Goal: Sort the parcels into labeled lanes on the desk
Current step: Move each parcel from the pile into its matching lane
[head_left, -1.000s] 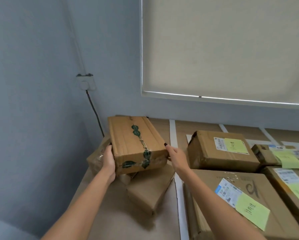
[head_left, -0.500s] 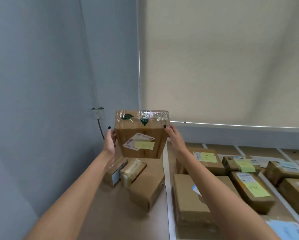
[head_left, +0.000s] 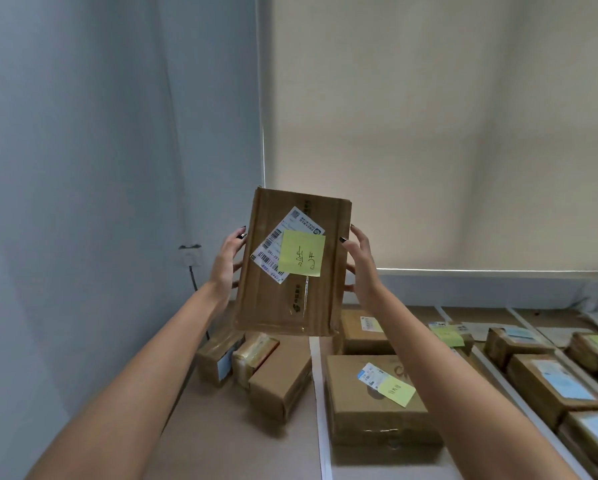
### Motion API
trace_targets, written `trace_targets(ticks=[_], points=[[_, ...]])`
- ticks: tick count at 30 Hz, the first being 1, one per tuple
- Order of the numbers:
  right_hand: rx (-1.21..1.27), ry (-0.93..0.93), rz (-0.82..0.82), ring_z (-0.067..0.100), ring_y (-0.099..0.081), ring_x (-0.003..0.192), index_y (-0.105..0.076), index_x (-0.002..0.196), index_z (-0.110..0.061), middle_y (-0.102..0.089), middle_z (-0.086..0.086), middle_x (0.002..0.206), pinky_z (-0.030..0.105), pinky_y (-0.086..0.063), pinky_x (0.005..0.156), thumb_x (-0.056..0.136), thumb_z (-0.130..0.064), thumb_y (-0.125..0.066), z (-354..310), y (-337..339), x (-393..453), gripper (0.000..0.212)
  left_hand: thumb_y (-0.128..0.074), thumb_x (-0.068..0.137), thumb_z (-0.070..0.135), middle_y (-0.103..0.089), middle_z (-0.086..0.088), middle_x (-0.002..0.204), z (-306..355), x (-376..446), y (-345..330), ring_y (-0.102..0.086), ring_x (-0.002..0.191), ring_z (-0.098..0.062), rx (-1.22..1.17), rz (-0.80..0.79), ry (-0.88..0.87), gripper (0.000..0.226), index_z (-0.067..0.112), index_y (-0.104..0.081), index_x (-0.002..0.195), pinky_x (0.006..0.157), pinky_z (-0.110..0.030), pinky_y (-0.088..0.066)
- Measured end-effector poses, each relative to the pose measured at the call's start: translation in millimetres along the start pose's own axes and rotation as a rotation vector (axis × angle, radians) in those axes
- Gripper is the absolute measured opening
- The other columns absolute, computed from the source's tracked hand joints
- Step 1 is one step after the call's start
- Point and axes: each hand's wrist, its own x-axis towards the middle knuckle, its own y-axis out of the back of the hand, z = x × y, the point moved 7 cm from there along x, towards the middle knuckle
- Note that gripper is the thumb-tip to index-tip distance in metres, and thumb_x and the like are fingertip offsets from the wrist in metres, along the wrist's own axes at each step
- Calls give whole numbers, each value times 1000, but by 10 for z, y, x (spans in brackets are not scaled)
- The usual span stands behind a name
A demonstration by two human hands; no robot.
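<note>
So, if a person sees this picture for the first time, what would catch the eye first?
First, the cardboard parcel held up in the centre by the left hand and right hand, its yellow sticky note facing the camera. Then the boxes in white-taped lanes on the desk below.

We hold the parcel (head_left: 292, 268) upright above the surface (head_left: 218, 441), left hand (head_left: 226, 263) at its 9 o'clock edge, right hand (head_left: 361, 268) at its 3 o'clock edge, a sticky note (head_left: 301, 252) overlapping a shipping label (head_left: 276, 245) on its near face. Below it, at 6 o'clock, three small boxes (head_left: 256, 365) touch one another. A tape line (head_left: 320, 410) separates them from two stacked-back boxes (head_left: 370, 396) at 5 o'clock; more boxes (head_left: 546, 379) lie at 4 o'clock.
</note>
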Motion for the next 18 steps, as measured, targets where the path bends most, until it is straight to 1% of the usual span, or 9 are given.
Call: trace_targets(ticks=[1,3,5,6,9,12,15,17,18], points=[[-1,-5,-4,26,-48,116,-28,141,-36,-53,-9,110,51,-42,95,72,-44,-46,-14,21,-33,72,-27,96,47,-38,2,147,22,-23,-20,-40,128,-30,26,-13,-12,47,33,-35,140,103,-52,-34],[-5,-25,1,27,-45,117,-26,141,-39,-48,-6,121,50,-44,89,75,-44,-48,-16,75,-85,70,-35,90,50,-41,-2,144,38,-89,-56,-41,127,-32,63,-39,-7,56,29,-35,141,105,-57,-32],[-6,-31,32,28,-43,119,-24,142,-38,-40,2,138,47,-44,86,87,-40,-48,-5,159,-113,60,-39,80,55,-43,-9,141,2,-159,-81,-41,127,-34,74,-62,44,68,24,-35,140,105,-58,-33],[1,-34,51,27,-43,118,-23,143,-37,-37,4,143,45,-43,84,92,-37,-45,12,209,-119,55,-40,80,55,-43,-11,140,-38,-186,-83,-40,128,-34,71,-66,76,69,21,-37,139,106,-57,-33],[9,-61,101,26,-46,114,-23,144,-34,-34,8,147,43,-43,86,94,-37,-43,83,358,-142,54,-41,93,41,-46,-12,130,-188,-253,-60,-39,128,-32,-58,-32,160,47,8,-48,126,107,-49,-36],[17,-61,124,26,-49,111,-23,145,-30,-40,11,144,42,-42,90,94,-35,-44,141,442,-156,55,-37,96,34,-56,-9,104,-259,-356,-133,-48,113,-27,-144,-69,186,33,8,-53,109,107,-42,-36],[-2,-63,141,27,-46,119,-26,144,-26,-40,12,144,46,-39,99,94,-36,-45,180,485,-162,55,-35,97,34,-57,-7,100,-277,-451,-238,-52,102,-21,-176,-126,184,33,11,-56,105,97,-35,-42],[-33,-74,144,30,-42,126,-28,143,-25,-39,11,145,51,-35,105,93,-37,-47,205,512,-167,55,-35,96,36,-59,-6,98,-284,-478,-272,-55,96,-19,-168,-148,174,32,15,-59,100,84,-30,-46],[-44,-79,147,29,-43,126,-29,143,-24,-40,11,144,51,-35,104,93,-38,-47,212,526,-177,54,-35,96,38,-63,-5,93,-285,-490,-295,-60,89,-17,-163,-175,176,34,18,-63,96,75,-29,-50]])
